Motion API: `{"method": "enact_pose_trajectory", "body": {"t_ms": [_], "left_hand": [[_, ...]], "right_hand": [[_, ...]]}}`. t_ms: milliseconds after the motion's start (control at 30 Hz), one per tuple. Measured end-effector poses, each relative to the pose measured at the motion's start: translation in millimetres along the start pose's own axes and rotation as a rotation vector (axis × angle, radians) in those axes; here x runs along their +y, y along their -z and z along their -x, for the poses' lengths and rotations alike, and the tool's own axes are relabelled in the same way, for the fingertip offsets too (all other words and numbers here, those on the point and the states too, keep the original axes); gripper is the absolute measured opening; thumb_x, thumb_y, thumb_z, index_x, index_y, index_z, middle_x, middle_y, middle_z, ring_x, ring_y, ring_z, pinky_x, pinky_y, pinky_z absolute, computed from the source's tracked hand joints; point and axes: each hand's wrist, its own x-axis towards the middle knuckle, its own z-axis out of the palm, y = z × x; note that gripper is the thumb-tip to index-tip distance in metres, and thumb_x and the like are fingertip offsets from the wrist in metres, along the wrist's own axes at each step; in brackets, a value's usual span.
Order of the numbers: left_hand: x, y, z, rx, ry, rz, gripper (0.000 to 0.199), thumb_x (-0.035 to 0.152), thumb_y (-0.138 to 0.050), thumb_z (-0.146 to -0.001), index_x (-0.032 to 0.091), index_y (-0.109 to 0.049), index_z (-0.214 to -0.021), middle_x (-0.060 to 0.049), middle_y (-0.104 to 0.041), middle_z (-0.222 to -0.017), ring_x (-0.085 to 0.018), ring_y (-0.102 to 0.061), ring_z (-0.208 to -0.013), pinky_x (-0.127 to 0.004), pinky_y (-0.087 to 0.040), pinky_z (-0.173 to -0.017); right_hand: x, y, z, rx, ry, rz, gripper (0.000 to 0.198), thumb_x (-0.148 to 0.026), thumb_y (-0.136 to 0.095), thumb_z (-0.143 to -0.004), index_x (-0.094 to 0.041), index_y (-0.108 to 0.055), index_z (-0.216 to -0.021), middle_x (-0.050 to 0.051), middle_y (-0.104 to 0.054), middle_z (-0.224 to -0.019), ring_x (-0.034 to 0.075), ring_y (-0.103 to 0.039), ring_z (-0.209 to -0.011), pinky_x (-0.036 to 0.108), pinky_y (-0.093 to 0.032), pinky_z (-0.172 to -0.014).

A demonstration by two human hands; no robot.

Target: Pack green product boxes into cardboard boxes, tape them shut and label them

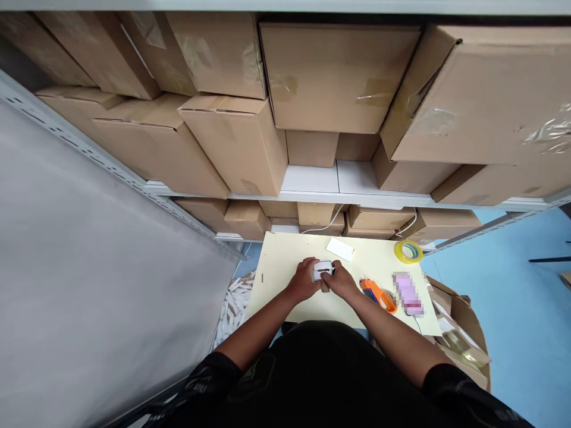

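Note:
A small white boxy item (322, 267) with a dark slot or mark on its face is held between my two hands above the table. My left hand (305, 280) is closed on its left side, fingers curled around the edge. On the opposite side, my right hand (343, 280) grips it, thumb and fingers pressed in close. The fingers hide much of the item, so its exact kind is unclear. Just beyond my right hand, a flat white box (340, 248) lies on the pale yellow table (279, 252).
An orange tape dispenser (380, 295), a blurred pink rectangle (408, 293) and a yellow tape roll (398, 254) lie on the table's right. Shelves of cardboard boxes (339, 77) rise behind. White strips (234, 309) are heaped at left; an open carton (473, 321) stands at right.

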Motion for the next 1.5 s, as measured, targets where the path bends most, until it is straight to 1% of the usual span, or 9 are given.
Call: {"method": "enact_pose_trajectory", "body": {"t_ms": [200, 367, 533, 667, 767, 867, 1033, 1233, 1500], "left_hand": [[10.5, -4.6, -0.2, 0.104, 0.045, -0.035, 0.066, 0.016, -0.070, -0.071, 0.019, -0.055, -0.135, -0.015, -0.044, -0.153, -0.036, -0.045, -0.142, -0.052, -0.039, -0.119], [7.3, -0.4, 6.9, 0.246, -0.016, 0.048, 0.046, 0.009, -0.057, -0.079, 0.021, -0.054, -0.123, -0.012, -0.048, -0.147, -0.026, -0.053, -0.135, -0.045, -0.046, -0.114], [-5.2, 9.7, 15.3, 0.218, -0.120, -0.114, 0.035, 0.006, -0.049, -0.085, 0.021, -0.065, -0.114, -0.010, -0.047, -0.150, -0.025, -0.051, -0.137, -0.046, -0.042, -0.120], [-16.9, 12.2, 16.8, 0.129, -0.167, -0.210, 0.046, 0.007, -0.050, -0.087, 0.022, -0.065, -0.128, -0.009, -0.046, -0.156, -0.025, -0.053, -0.137, -0.046, -0.043, -0.121], [-23.6, 12.9, 17.3, 0.141, -0.204, -0.251, 0.038, 0.008, -0.049, -0.089, 0.021, -0.070, -0.118, -0.010, -0.054, -0.149, -0.025, -0.050, -0.140, -0.047, -0.042, -0.122], [-27.9, 13.8, 16.7, 0.083, -0.246, -0.237, 0.041, 0.010, -0.050, -0.090, 0.024, -0.069, -0.123, -0.008, -0.052, -0.153, -0.026, -0.048, -0.142, -0.049, -0.040, -0.123], [-31.7, 15.8, 8.5, -0.047, -0.200, -0.102, 0.071, 0.025, -0.068, -0.086, 0.023, -0.046, -0.154, -0.013, -0.048, -0.156, -0.031, -0.051, -0.139, -0.050, -0.044, -0.118], [-41.1, 22.2, -2.1, -0.170, -0.142, 0.061, 0.090, 0.040, -0.083, -0.077, 0.029, -0.042, -0.157, -0.012, -0.050, -0.148, -0.027, -0.061, -0.113, -0.042, -0.058, -0.090], [-53.9, 18.6, 2.6, -0.177, -0.169, 0.124, 0.089, 0.041, -0.084, -0.078, 0.033, -0.043, -0.156, -0.011, -0.047, -0.154, -0.031, -0.057, -0.126, -0.044, -0.055, -0.095]], "right_hand": [[12.3, 10.6, -0.4, -0.141, 0.013, -0.207, 0.015, -0.035, -0.056, -0.086, -0.027, -0.066, -0.094, 0.000, -0.073, -0.081, 0.020, -0.067, -0.070, 0.032, -0.049, -0.067], [27.5, 12.2, 2.7, -0.104, 0.006, -0.305, 0.026, -0.033, -0.059, -0.086, -0.027, -0.058, -0.111, -0.002, -0.072, -0.091, 0.019, -0.069, -0.070, 0.032, -0.050, -0.069], [31.7, 15.4, 7.8, 0.067, 0.271, -0.054, 0.021, -0.032, -0.057, -0.089, -0.028, -0.055, -0.110, 0.002, -0.067, -0.104, 0.021, -0.064, -0.080, 0.037, -0.050, -0.078], [32.8, 15.2, 10.0, 0.046, 0.581, 0.033, 0.018, -0.024, -0.048, -0.094, -0.027, -0.063, -0.103, 0.008, -0.063, -0.112, 0.026, -0.062, -0.103, 0.041, -0.050, -0.092], [35.2, 9.9, 8.5, 0.050, 0.652, 0.056, 0.031, -0.018, -0.047, -0.094, -0.026, -0.068, -0.115, 0.010, -0.061, -0.116, 0.027, -0.061, -0.105, 0.042, -0.051, -0.095], [35.6, 5.0, 5.7, 0.044, 0.655, 0.110, 0.050, -0.011, -0.047, -0.090, -0.026, -0.063, -0.135, 0.010, -0.060, -0.116, 0.026, -0.059, -0.107, 0.043, -0.051, -0.099], [17.6, 8.8, 5.3, -0.019, 0.564, 0.309, 0.063, -0.004, -0.049, -0.084, -0.024, -0.058, -0.143, 0.009, -0.058, -0.118, 0.024, -0.056, -0.113, 0.038, -0.048, -0.100], [-34.6, 17.4, 15.8, -0.023, 0.427, 0.665, 0.038, -0.044, -0.065, -0.090, -0.021, -0.069, -0.120, 0.011, -0.058, -0.117, 0.029, -0.053, -0.112, 0.039, -0.043, -0.093], [-64.0, -1.0, 14.8, -0.058, 0.287, 0.999, 0.049, -0.055, -0.072, -0.081, -0.016, -0.075, -0.110, 0.018, -0.059, -0.122, 0.036, -0.049, -0.117, 0.047, -0.035, -0.097]]}}
